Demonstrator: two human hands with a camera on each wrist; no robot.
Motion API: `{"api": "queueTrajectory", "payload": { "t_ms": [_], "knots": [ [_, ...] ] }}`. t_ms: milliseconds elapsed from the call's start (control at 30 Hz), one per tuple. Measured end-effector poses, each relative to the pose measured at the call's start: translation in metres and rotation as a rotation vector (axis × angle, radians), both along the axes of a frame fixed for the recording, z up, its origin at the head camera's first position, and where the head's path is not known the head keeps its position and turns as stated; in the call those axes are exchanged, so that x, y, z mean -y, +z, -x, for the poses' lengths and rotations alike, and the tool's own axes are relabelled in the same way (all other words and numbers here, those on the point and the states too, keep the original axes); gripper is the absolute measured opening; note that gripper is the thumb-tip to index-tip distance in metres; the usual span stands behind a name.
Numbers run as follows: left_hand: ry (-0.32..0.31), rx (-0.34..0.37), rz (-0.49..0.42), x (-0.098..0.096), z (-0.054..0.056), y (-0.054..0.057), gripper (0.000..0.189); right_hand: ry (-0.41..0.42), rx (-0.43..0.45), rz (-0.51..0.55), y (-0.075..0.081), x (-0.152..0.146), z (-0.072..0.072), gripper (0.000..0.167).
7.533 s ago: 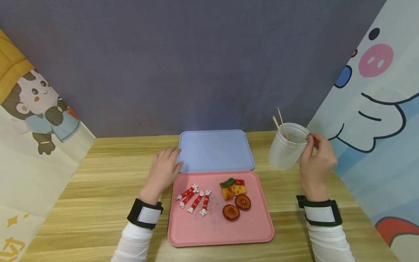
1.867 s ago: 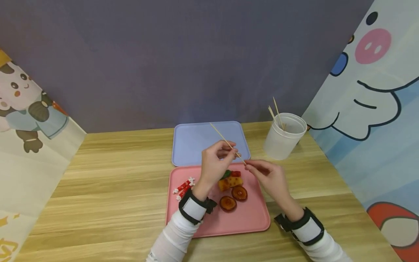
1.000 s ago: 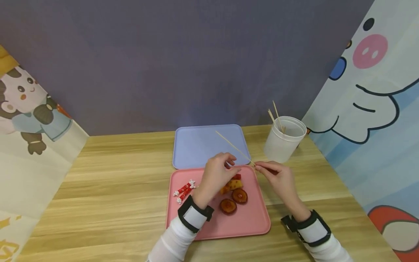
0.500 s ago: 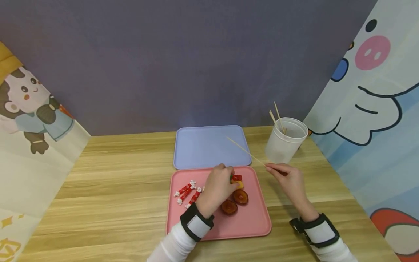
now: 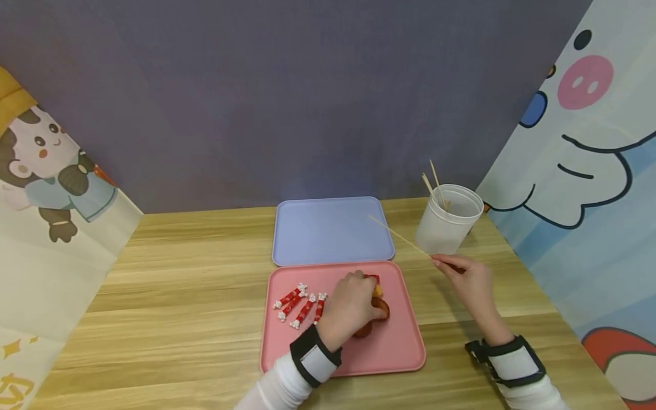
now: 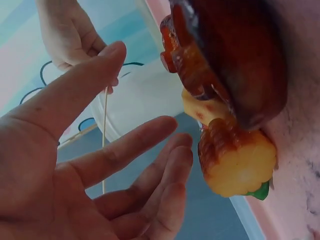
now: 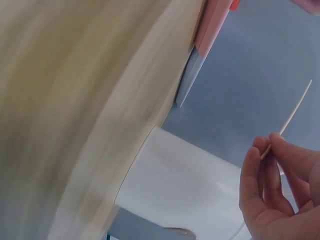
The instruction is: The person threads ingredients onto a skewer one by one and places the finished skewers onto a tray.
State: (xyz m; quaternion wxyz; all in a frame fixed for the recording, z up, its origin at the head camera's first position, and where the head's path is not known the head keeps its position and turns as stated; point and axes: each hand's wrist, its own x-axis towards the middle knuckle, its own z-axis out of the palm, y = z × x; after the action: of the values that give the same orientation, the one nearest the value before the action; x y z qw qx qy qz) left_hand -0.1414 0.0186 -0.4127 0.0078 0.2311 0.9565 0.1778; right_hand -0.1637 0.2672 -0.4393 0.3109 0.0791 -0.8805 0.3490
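My right hand [image 5: 470,282] pinches one end of a thin wooden skewer [image 5: 400,235], whose other end points up and left over the blue tray. Over the pink tray [image 5: 389,359], my left hand [image 5: 351,304] reaches among toy foods. Its thumb and fingers stand apart with nothing between them in the left wrist view. Nearest it are two glossy brown mushroom-like discs [image 5: 364,330], a yellow corn piece [image 6: 237,165] and a red piece [image 5: 373,278]. Left of the hand lie several red sticks [image 5: 304,311] with white knobbed ends. The hand hides part of the food.
Behind the pink tray lies a flat blue tray [image 5: 333,230]. A white tub [image 5: 443,228] with a few more skewers stands at the right, close to my right hand. A grey panel [image 5: 256,102] rises behind the wooden table [image 5: 195,296].
The skewer came from the tub; both hands held it, then the left let go. My left hand has moved down to the food; the right has drawn rightward with the skewer.
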Motion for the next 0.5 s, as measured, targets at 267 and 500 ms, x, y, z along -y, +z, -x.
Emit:
{"api": "queueTrajectory", "payload": {
  "t_ms": [267,500],
  "knots": [
    [-0.013,0.010,0.078,-0.008,-0.004,-0.005,0.038,-0.042,0.016,-0.028,0.003,-0.009,-0.001,0.012],
    [-0.031,-0.004,0.101,-0.013,-0.008,-0.008,0.038,-0.074,0.040,-0.065,0.004,-0.013,0.000,0.010]
  ]
}}
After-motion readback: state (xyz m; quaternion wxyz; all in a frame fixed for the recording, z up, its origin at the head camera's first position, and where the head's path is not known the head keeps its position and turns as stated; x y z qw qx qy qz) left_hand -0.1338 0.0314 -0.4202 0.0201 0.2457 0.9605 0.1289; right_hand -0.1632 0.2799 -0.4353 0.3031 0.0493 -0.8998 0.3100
